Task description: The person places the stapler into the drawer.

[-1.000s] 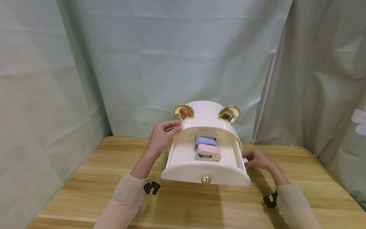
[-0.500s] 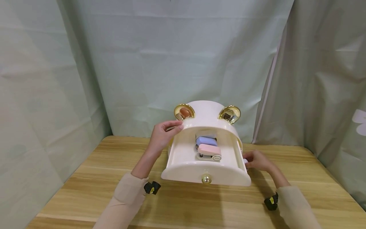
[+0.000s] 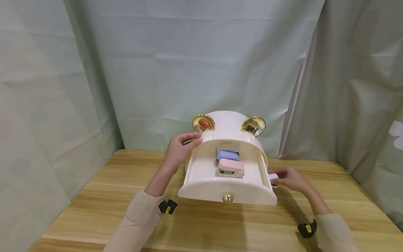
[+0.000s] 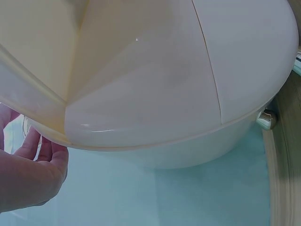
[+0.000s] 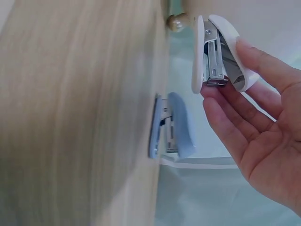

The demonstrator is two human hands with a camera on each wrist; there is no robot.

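Gripping a white stapler (image 5: 221, 54) at frame right, right hand (image 3: 291, 178) pinches it beside the open drawer (image 3: 226, 182); left hand (image 3: 179, 148) curls over the cream box (image 3: 228, 129) rim

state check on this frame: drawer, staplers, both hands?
Drawer: pulled open.
Pink stapler: lying in drawer, closed.
Purple stapler: in drawer, behind pink.
White stapler: pinched in right hand, off the table.
Blue stapler: on table, untouched.
Left hand: gripping the box top edge.
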